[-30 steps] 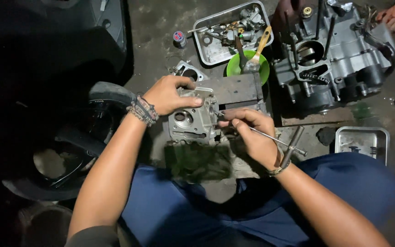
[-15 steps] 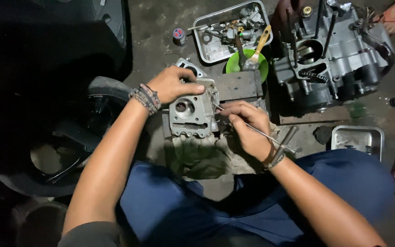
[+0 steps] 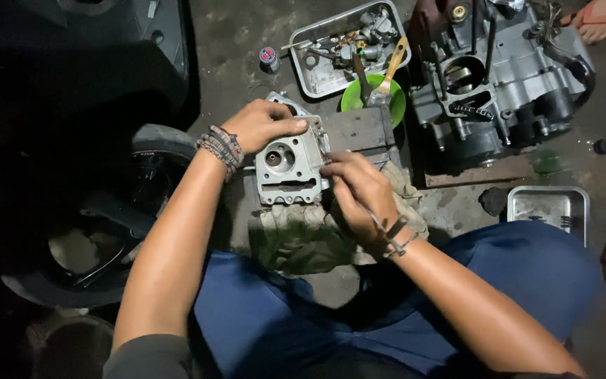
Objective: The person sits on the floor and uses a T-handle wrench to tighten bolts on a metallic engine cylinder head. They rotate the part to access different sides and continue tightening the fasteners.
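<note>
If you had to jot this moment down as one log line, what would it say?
left hand: steadies cylinder head | right hand: thin tool at its side | under it: rag | nearby: engine block

I hold a silver-grey engine part (image 3: 290, 168); beyond it sit a bright green bowl (image 3: 372, 102) and a yellow-handled brush (image 3: 390, 70); below it, my blue trousers (image 3: 527, 281).

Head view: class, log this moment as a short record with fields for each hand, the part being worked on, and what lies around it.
left hand: grips the top edge of the cylinder head
right hand: on the head's right side, pinching a thin metal tool
under the head: rag
behind: dark block, green bowl with a brush, parts tray, small can
right: engine block, steel tray
</note>
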